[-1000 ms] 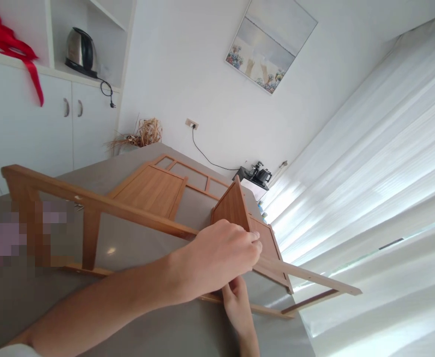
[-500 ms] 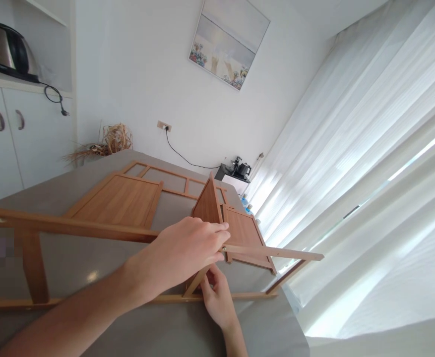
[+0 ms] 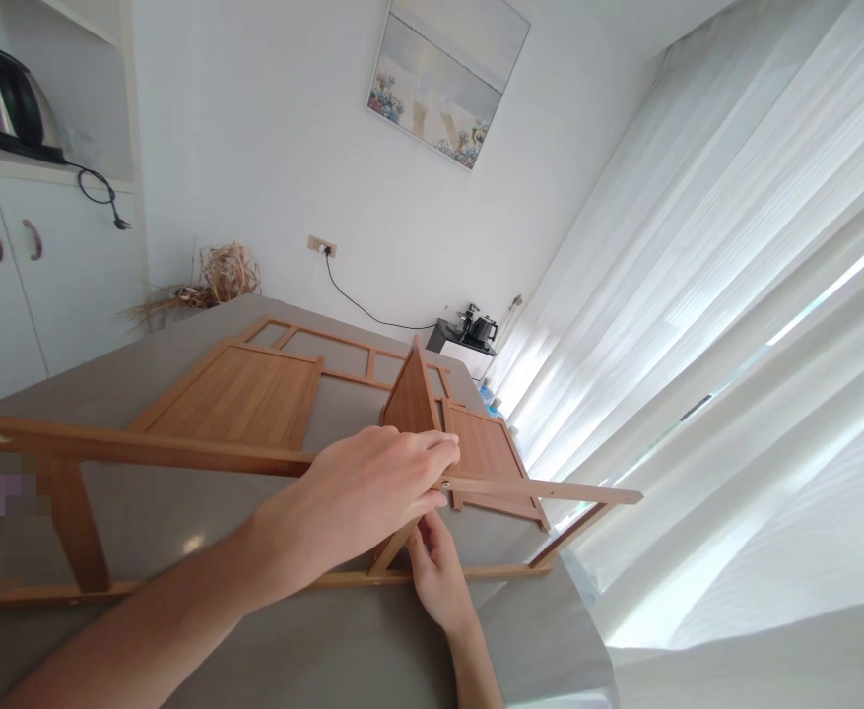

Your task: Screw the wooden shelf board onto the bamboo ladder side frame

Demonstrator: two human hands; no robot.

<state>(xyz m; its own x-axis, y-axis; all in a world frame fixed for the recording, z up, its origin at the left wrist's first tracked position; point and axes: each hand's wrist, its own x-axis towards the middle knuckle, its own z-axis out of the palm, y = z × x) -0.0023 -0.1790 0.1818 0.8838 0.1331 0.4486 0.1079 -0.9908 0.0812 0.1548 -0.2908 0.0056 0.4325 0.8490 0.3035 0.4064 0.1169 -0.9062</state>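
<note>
A ladder-like wooden frame [image 3: 180, 454] stands on its long edge across the near part of the table, its rails joined by short crosspieces. My left hand [image 3: 362, 487] reaches over the upper rail, its fingers closed around it by a screw hole. Just below, my right hand [image 3: 440, 576] has its thumb and fingers bent together at a crosspiece [image 3: 393, 547]; the fingertips are partly hidden. Behind my left hand a wooden panel [image 3: 411, 396] stands upright. One flat panel [image 3: 239, 394] lies to the left, and another panel [image 3: 489, 458] lies to the right.
A second slatted wooden frame [image 3: 328, 356] lies at the far side of the grey table [image 3: 313, 655]. Dried stalks [image 3: 225, 273] stand beyond its left corner. White curtains [image 3: 704, 325] hang along the right. A kettle [image 3: 14, 103] sits on a cabinet at left.
The view has shifted slightly. Both hands keep nearly the same places on the wooden frame, and the panels lie as before.
</note>
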